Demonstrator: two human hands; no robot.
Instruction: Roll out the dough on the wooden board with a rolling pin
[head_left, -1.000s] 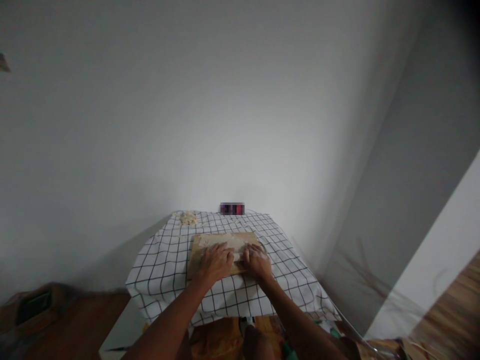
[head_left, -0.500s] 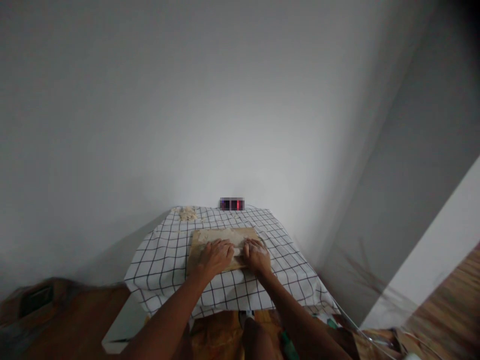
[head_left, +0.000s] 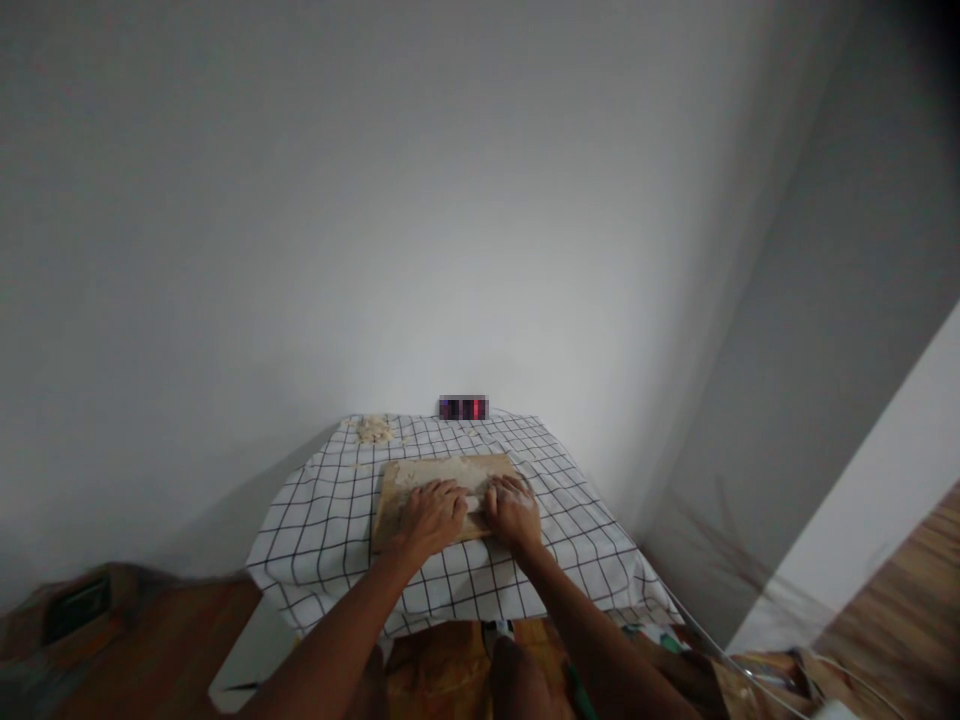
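My left hand rests on a floury wooden board, fingers bent and close together over a pale, rod-shaped roll. On the roll's other end lies my right hand, its fingers curled over it and dusted white. Only a short stretch of the roll shows between the hands, so I cannot tell if it is dough or a floured rolling pin. Beyond the fingers, a whitish layer of flour or flat dough covers the far part of the board.
A black-and-white checked cloth covers the table. Pale dough-like scraps lie at its back left. A small dark device with red digits, partly blurred out, stands by the wall. A white cable runs along the right side.
Both hands stay over the roll, with at most a very slight shift. The view has tilted a little.
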